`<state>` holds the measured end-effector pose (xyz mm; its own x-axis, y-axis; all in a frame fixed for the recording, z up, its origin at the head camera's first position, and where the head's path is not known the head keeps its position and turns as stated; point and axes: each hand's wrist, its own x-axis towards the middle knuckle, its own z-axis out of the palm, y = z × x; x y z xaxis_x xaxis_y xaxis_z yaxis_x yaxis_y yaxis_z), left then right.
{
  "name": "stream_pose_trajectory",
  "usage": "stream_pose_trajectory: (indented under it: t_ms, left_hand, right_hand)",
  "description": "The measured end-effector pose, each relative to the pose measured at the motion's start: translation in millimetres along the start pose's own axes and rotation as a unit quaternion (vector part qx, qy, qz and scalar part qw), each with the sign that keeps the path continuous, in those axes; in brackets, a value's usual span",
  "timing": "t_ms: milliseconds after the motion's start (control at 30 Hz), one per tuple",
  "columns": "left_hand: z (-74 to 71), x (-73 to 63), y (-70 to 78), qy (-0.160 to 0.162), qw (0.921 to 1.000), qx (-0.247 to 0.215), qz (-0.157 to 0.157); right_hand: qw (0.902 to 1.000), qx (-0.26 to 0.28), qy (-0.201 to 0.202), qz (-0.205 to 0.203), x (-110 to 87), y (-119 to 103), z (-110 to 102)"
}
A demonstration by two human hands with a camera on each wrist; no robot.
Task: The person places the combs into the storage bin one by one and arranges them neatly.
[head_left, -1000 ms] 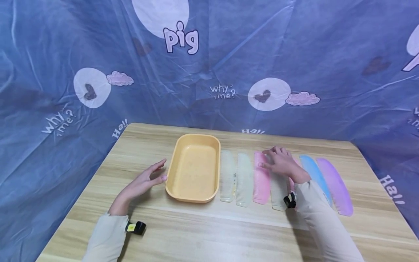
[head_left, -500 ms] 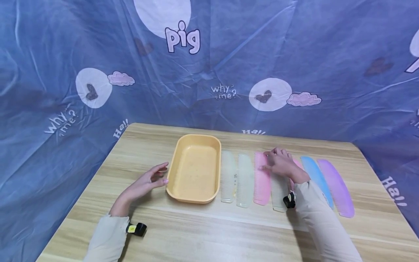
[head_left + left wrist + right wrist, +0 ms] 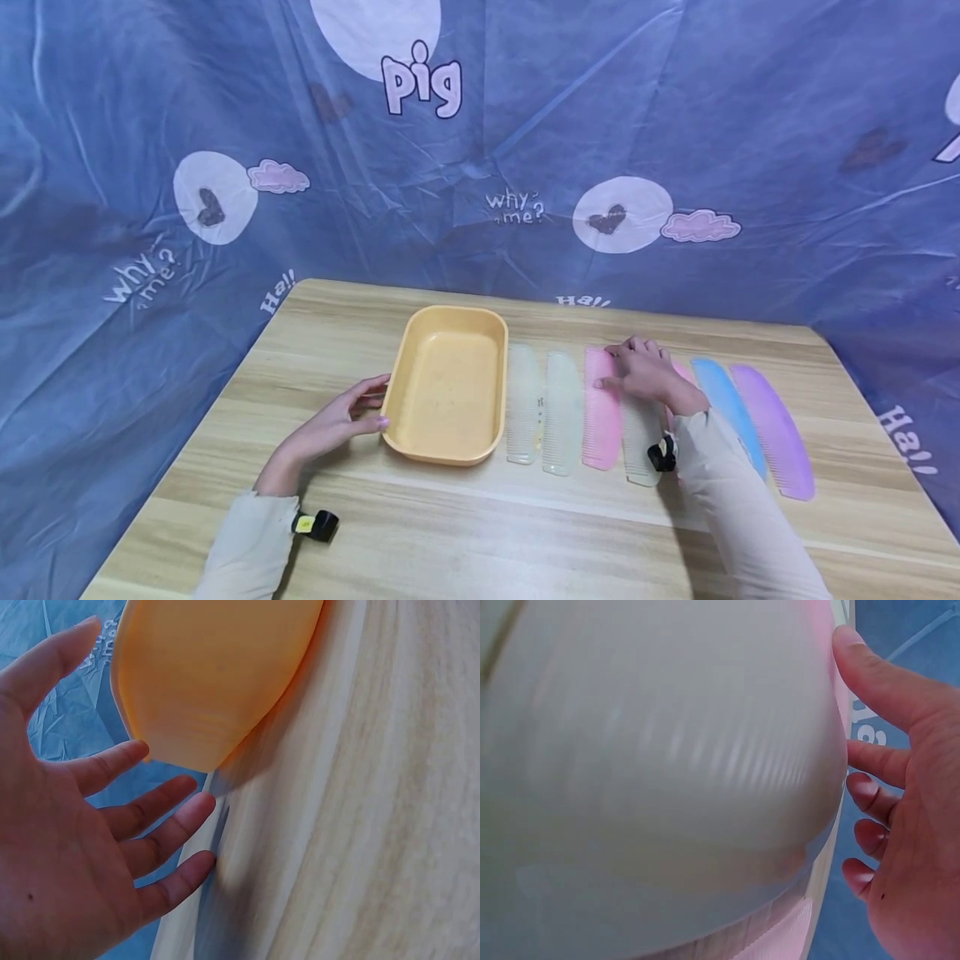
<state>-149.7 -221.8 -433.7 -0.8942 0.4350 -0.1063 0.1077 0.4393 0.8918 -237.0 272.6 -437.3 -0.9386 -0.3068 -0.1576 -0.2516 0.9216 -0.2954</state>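
My left hand (image 3: pixel 330 429) is beside a yellow plastic tub (image 3: pixel 450 392), thumb and index fingertips right at its left wall. In the left wrist view the fingers are spread and loosely bent near the tub's end (image 3: pixel 217 697). My right hand (image 3: pixel 647 373) reaches over the row of combs, its thumb and index finger at the upper part of a pink comb (image 3: pixel 600 429). Beneath that hand lie a pale translucent comb (image 3: pixel 639 442) and a second pink comb, mostly hidden. A pale comb (image 3: pixel 667 750) fills much of the right wrist view, with relaxed fingers beyond its edge.
Two pale combs (image 3: pixel 561 417) lie between the tub and the pink comb. A blue comb (image 3: pixel 723 400) and a purple comb (image 3: pixel 772 433) lie to the right. Behind the wooden table (image 3: pixel 480 533) hangs a blue printed cloth (image 3: pixel 480 150).
My left hand has moved slightly right, bringing its fingertips up to the tub's wall. The right hand has stayed nearly still over the combs, which lie as before.
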Motion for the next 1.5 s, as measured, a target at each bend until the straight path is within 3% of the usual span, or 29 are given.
stream_pose_trajectory:
  t_ms: [500,1000,1500]
  left_hand:
    - [8.6,11.1,-0.8,0.014,0.9998,-0.007,-0.014]
    - [7.9,10.1,-2.5,0.012,0.9997,-0.014,-0.015]
    - [9.5,9.3,-5.4,0.022,0.9996,-0.011,-0.017]
  right_hand:
    - [0.9995,0.030,-0.011,-0.008,22.7,9,-8]
    - [0.9980,0.052,-0.030,0.016,29.4,6,-12]
    - [0.9963,0.078,-0.031,0.015,30.5,6,-10]
